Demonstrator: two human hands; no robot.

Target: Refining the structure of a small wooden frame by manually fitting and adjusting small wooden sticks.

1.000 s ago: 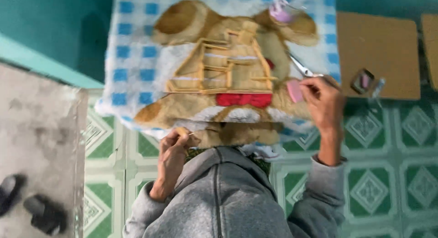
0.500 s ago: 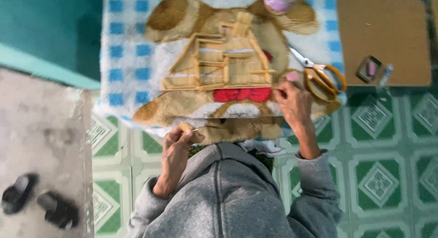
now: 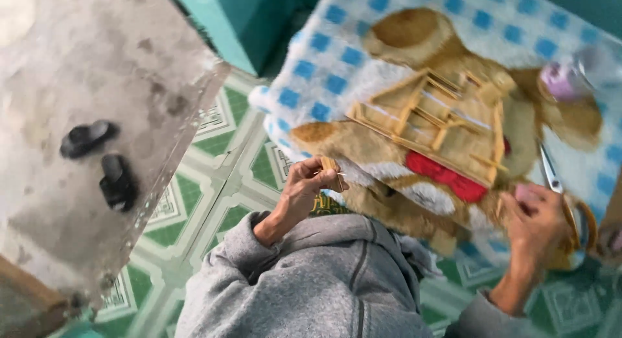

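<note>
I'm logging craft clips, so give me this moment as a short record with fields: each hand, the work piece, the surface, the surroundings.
left hand: pinches short wooden sticks
right hand: by pink thing, beside scissors; blurred
work piece: stick frame lying flat
surface: plush blanket, blue-checked, brown bear pattern
surroundings: green tiled floor; dark sandals on concrete
</note>
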